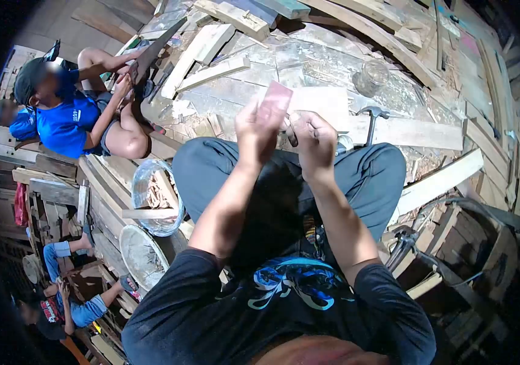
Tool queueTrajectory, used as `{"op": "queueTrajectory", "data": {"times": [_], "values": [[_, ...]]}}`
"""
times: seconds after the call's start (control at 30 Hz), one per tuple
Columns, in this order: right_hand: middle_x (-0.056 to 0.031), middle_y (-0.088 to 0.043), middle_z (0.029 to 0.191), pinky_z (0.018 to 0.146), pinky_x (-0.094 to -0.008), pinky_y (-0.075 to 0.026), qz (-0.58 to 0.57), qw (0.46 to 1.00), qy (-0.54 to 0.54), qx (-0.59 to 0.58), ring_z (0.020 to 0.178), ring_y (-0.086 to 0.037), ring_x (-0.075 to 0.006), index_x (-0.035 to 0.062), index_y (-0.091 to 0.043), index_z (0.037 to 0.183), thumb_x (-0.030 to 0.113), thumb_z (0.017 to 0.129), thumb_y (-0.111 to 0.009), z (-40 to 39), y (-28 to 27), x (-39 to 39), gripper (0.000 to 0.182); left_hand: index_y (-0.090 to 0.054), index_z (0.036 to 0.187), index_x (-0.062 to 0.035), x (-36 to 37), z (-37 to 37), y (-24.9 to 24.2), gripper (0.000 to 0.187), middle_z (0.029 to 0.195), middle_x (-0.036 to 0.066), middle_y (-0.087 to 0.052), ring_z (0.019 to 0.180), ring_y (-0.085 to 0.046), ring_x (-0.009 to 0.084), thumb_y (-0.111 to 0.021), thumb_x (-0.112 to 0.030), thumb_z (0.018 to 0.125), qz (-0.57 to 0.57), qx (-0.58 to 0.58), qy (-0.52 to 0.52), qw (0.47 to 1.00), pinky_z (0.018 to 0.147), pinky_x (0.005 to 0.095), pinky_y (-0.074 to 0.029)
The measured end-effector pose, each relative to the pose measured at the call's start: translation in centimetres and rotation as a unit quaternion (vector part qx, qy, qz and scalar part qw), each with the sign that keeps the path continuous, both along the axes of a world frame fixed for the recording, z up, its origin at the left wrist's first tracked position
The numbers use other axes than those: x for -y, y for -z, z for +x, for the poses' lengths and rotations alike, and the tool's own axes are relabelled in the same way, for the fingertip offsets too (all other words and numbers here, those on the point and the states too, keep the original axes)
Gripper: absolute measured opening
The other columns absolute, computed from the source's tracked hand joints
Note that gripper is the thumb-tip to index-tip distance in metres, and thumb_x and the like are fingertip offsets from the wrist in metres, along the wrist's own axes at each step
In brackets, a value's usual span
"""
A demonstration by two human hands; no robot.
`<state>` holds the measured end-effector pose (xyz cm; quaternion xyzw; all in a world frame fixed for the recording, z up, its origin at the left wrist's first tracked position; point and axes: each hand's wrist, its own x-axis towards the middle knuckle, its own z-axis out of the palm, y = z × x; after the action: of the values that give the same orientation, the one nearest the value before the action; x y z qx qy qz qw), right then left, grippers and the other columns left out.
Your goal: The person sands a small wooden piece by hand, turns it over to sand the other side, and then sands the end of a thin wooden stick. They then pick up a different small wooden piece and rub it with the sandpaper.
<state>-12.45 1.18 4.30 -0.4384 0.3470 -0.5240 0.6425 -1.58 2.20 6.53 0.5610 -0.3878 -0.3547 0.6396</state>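
Observation:
My left hand (254, 135) is closed on a reddish rectangular sheet (277, 100) that looks like sandpaper, raised above my crossed legs. Close beside it, my right hand (314, 139) has its fingers curled together. A small dark piece (291, 132) shows at those fingertips, and I cannot tell what it is. Behind both hands a pale flat board (327, 103) lies on the floor. A claw hammer (371, 125) rests to the right of my right hand, its head pointing away from me.
Wood offcuts (211, 52) and long planks (418, 132) lie across the wooden floor. To my left stand a tub of wood scraps (181, 224) and a pale basin (127, 250). A person in a blue shirt (59, 125) sits at the left, another person (53, 313) lower down.

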Motion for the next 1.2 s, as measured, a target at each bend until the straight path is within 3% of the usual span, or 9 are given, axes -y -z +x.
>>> {"op": "queueTrajectory", "data": {"times": [0.03, 0.13, 0.3, 0.57, 0.77, 0.83, 0.9, 1.0, 1.2], "values": [[-0.0071, -0.068, 0.079, 0.064, -0.0215, -0.049, -0.008, 1.000, 0.002, 0.017, 0.069, -0.061, -0.0078, -0.0048, -0.066, 0.096, 0.016, 0.093, -0.060, 0.1, -0.1, -0.1, 0.022, -0.067, 0.105, -0.0023, -0.2, -0.2, -0.2, 0.021, 0.080, 0.001, -0.067, 0.063, -0.056, 0.0037, -0.071, -0.016, 0.089, -0.051, 0.079, -0.006, 0.996, 0.056, 0.0200, -0.044], [-0.0057, -0.068, 0.078, 0.062, -0.0212, -0.048, -0.023, 1.000, -0.010, -0.004, 0.067, -0.059, -0.0074, -0.0042, -0.066, 0.095, 0.016, 0.093, -0.060, -0.4, 0.1, -0.3, 0.021, -0.067, 0.105, -0.0013, -0.1, 1.0, -0.4, 0.022, 0.085, 0.001, -0.068, 0.068, -0.056, 0.0042, -0.072, -0.015, 0.089, 0.022, -0.083, -0.027, 0.996, 0.059, 0.0203, -0.045], [-0.0041, -0.066, 0.074, 0.059, -0.0211, -0.046, -0.009, 1.000, -0.003, 0.015, 0.063, -0.057, -0.0070, -0.0037, -0.066, 0.095, 0.016, 0.093, -0.059, -0.2, 0.2, -0.1, 0.021, -0.064, 0.093, -0.0019, -0.2, -0.4, -0.2, 0.015, 0.065, -0.001, -0.059, 0.053, -0.050, 0.0040, -0.067, -0.016, 0.093, -0.009, 0.017, -0.010, 1.000, 0.049, 0.0199, -0.038], [-0.0051, -0.066, 0.074, 0.061, -0.0213, -0.048, 0.002, 1.000, -0.002, 0.001, 0.064, -0.058, -0.0076, -0.0055, -0.065, 0.100, 0.016, 0.094, -0.059, -0.1, 0.0, -0.3, 0.023, -0.063, 0.098, -0.0027, -0.1, 0.6, -1.2, 0.012, 0.070, -0.002, -0.059, 0.054, -0.047, 0.0018, -0.063, -0.015, 0.095, -0.051, -0.025, -0.055, 0.997, 0.047, 0.0182, -0.033], [-0.0086, -0.071, 0.085, 0.071, -0.0232, -0.051, -0.127, 0.984, 0.075, -0.099, 0.075, -0.064, -0.0096, -0.0076, -0.065, 0.105, 0.013, 0.092, -0.062, -0.4, -1.2, -0.8, 0.024, -0.067, 0.102, -0.0002, -0.1, -0.2, -1.3, 0.016, 0.082, -0.001, -0.065, 0.067, -0.055, 0.0037, -0.067, -0.014, 0.092, -0.031, 0.038, -0.043, 0.998, 0.058, 0.0200, -0.044], [-0.0097, -0.072, 0.086, 0.073, -0.0241, -0.052, -0.178, 0.969, 0.106, -0.132, 0.077, -0.066, -0.0102, -0.0077, -0.065, 0.103, 0.013, 0.092, -0.062, -0.4, -1.7, -0.8, 0.024, -0.067, 0.100, -0.0012, -0.1, -0.5, -1.4, 0.017, 0.081, -0.002, -0.065, 0.065, -0.054, 0.0033, -0.069, -0.015, 0.091, -0.051, -0.007, -0.031, 0.998, 0.058, 0.0197, -0.044], [-0.0112, -0.072, 0.086, 0.074, -0.0251, -0.052, -0.150, 0.975, 0.096, -0.129, 0.079, -0.066, -0.0111, -0.0070, -0.066, 0.102, 0.013, 0.091, -0.062, -0.5, -1.6, -0.7, 0.023, -0.067, 0.101, -0.0018, -0.2, -0.5, -1.0, 0.018, 0.081, -0.002, -0.065, 0.065, -0.054, 0.0031, -0.070, -0.016, 0.090, -0.032, 0.034, -0.031, 0.998, 0.057, 0.0196, -0.043], [-0.0127, -0.073, 0.087, 0.074, -0.0257, -0.053, -0.164, 0.970, 0.102, -0.145, 0.081, -0.068, -0.0121, -0.0059, -0.066, 0.101, 0.012, 0.090, -0.063, -0.4, -1.1, -0.7, 0.021, -0.066, 0.103, -0.0015, -0.2, 0.6, -0.6, 0.019, 0.083, -0.002, -0.065, 0.067, -0.054, 0.0031, -0.070, -0.015, 0.090, -0.012, -0.084, -0.004, 0.996, 0.058, 0.0200, -0.043], [-0.0132, -0.072, 0.087, 0.074, -0.0275, -0.053, -0.182, 0.966, 0.108, -0.145, 0.080, -0.069, -0.0162, -0.0046, -0.067, 0.101, 0.011, 0.089, -0.064, -0.4, -0.7, -0.5, 0.020, -0.065, 0.097, -0.0026, -0.1, -0.4, -1.4, 0.012, 0.076, -0.002, -0.062, 0.061, -0.053, 0.0031, -0.067, -0.013, 0.092, -0.043, -0.005, -0.021, 0.999, 0.054, 0.0188, -0.041]]}}
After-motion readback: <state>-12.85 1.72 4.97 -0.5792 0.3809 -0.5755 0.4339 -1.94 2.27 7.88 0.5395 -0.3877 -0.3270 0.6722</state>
